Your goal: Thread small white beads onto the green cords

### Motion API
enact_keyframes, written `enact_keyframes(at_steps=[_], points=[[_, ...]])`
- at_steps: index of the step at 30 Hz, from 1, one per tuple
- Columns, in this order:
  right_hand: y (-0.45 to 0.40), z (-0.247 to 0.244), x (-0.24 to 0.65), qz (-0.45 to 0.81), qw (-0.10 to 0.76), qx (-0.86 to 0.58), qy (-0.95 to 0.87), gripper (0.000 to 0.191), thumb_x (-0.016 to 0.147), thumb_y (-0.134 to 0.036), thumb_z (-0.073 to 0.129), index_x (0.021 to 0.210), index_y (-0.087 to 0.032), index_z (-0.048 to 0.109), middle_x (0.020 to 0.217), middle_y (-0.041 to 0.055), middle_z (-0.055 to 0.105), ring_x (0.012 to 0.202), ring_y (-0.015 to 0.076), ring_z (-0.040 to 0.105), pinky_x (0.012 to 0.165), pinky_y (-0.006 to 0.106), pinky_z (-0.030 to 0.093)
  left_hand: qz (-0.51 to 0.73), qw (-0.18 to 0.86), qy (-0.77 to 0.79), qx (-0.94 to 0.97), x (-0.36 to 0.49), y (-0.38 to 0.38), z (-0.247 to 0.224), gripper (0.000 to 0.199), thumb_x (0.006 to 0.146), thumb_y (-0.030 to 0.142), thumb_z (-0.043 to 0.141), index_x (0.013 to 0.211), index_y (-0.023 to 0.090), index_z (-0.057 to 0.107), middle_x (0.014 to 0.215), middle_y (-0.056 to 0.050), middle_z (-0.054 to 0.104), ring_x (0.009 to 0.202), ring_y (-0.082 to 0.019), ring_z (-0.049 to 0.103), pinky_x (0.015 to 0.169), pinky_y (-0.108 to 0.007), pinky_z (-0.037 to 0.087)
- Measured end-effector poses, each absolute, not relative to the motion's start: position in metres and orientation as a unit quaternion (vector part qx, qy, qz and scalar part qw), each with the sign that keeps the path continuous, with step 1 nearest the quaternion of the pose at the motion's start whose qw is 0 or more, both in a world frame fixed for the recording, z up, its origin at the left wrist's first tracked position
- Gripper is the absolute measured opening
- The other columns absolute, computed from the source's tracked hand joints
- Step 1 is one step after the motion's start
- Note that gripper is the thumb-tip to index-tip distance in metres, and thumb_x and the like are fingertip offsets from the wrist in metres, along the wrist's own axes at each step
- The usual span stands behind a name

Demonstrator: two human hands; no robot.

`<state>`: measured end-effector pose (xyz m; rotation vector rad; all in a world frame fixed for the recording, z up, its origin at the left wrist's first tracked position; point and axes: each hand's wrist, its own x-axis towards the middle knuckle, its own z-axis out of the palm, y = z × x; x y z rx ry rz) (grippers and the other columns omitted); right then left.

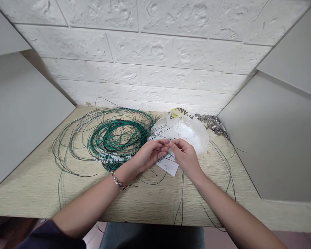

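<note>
My left hand (152,154), with a chain bracelet on its wrist, is palm up with its fingertips pinched on thin wire near the middle of the table. Against it, my right hand (185,154) pinches at the same spot with thumb and forefinger. What lies between the fingertips is too small to make out beyond thin dark wire. Left of the hands lies a large coil of green and black wires (119,136) with several small white pieces (111,158) threaded on it. Behind the hands sits a clear bag or dish of white bits (188,133). A paper slip with handwriting (169,166) lies under the hands.
A pile of small grey-brown bits (214,124) lies at the back right. Loose wires (229,169) trail over the wooden table (145,204) to its front edge. A white brick-pattern wall (155,52) stands behind, with pale panels (280,138) at both sides.
</note>
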<state>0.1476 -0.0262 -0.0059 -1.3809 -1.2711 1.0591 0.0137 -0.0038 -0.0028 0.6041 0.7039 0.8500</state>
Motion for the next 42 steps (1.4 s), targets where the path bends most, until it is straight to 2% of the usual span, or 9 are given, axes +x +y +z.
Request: enact_keyframes(at_steps=[4,8,11,13,19,27,35,39,42], points=[[-0.0258,-0.004,0.1483,0.451,0.496,-0.557,-0.491,0.021,0.069,-0.037,0.056,0.073,-0.017,0.061,0.05,-0.0032,0.049,0.045,0.0089,0.042,0.04,0.021,0.03,0.408,0.822,0.315,0.241,0.0135,-0.0033,0.0007,0.032,0.072,-0.007,0.04,0.093,0.01,0.058,0.093,-0.008,0.062,0.086,-0.009,0.059,0.076,-0.015,0.045],[-0.0266,-0.0023,0.1477,0.482,0.508,-0.543,-0.463,0.02,0.069,-0.037,0.057,0.073,-0.018,0.061,0.045,-0.0051,0.045,0.041,0.0084,0.041,0.039,0.021,0.03,0.384,0.824,0.329,0.256,0.0124,-0.0022,-0.0016,0.021,0.08,0.004,0.045,0.096,0.01,0.056,0.084,-0.008,0.064,0.07,-0.007,0.061,0.062,-0.012,0.048],[-0.0264,-0.0036,0.1476,0.494,0.516,-0.543,-0.441,0.02,0.068,-0.037,0.058,0.07,-0.017,0.058,0.045,-0.0054,0.046,0.04,0.0071,0.04,0.039,0.02,0.029,0.359,0.823,0.34,0.28,0.0118,-0.0017,-0.0053,0.012,0.082,0.014,0.049,0.087,0.009,0.058,0.071,-0.005,0.061,0.052,-0.003,0.054,0.044,-0.009,0.041],[-0.026,-0.005,0.1478,0.494,0.518,-0.546,-0.435,0.02,0.067,-0.037,0.06,0.069,-0.017,0.057,0.049,-0.0045,0.05,0.04,0.0061,0.039,0.039,0.02,0.028,0.341,0.835,0.334,0.275,0.0116,-0.0017,-0.0066,0.013,0.08,0.018,0.052,0.083,0.008,0.06,0.066,-0.002,0.059,0.047,-0.001,0.048,0.04,-0.008,0.036],[-0.0264,-0.0039,0.1469,0.522,0.522,-0.535,-0.411,0.023,0.064,-0.037,0.062,0.071,-0.016,0.055,0.061,-0.0016,0.059,0.036,0.0039,0.036,0.037,0.02,0.027,0.312,0.864,0.309,0.246,0.0096,-0.0026,-0.0035,0.012,0.079,0.013,0.054,0.084,0.009,0.063,0.07,-0.003,0.062,0.053,-0.002,0.052,0.049,-0.009,0.041],[-0.0264,-0.0018,0.1456,0.533,0.535,-0.524,-0.392,0.022,0.066,-0.038,0.062,0.07,-0.018,0.055,0.039,-0.0102,0.035,0.033,0.0033,0.027,0.036,0.019,0.025,0.301,0.873,0.308,0.23,0.0081,-0.0019,-0.0034,0.015,0.08,0.007,0.047,0.088,0.008,0.06,0.073,-0.004,0.064,0.055,-0.003,0.056,0.051,-0.01,0.044],[-0.0254,-0.0065,0.1482,0.501,0.535,-0.527,-0.43,0.017,0.068,-0.035,0.059,0.069,-0.018,0.055,0.043,-0.0084,0.038,0.035,0.0039,0.028,0.036,0.019,0.024,0.327,0.864,0.303,0.236,0.0078,-0.002,-0.006,0.031,0.077,-0.004,0.039,0.097,0.01,0.058,0.089,-0.008,0.066,0.08,-0.009,0.063,0.073,-0.017,0.049],[-0.0258,-0.0065,0.1484,0.501,0.531,-0.525,-0.437,0.019,0.069,-0.036,0.058,0.069,-0.018,0.055,0.047,-0.0072,0.042,0.037,0.0034,0.028,0.037,0.019,0.024,0.326,0.86,0.303,0.249,0.0071,-0.0021,-0.007,0.025,0.079,0.001,0.046,0.098,0.01,0.058,0.09,-0.008,0.066,0.079,-0.01,0.064,0.071,-0.016,0.05],[-0.0265,-0.0051,0.148,0.501,0.526,-0.531,-0.437,0.02,0.069,-0.036,0.058,0.071,-0.017,0.056,0.052,-0.0053,0.049,0.038,0.0035,0.03,0.038,0.019,0.025,0.313,0.863,0.308,0.25,0.0076,-0.0026,-0.0064,0.025,0.078,0.004,0.051,0.101,0.012,0.057,0.085,-0.007,0.066,0.074,-0.01,0.064,0.06,-0.013,0.05]])
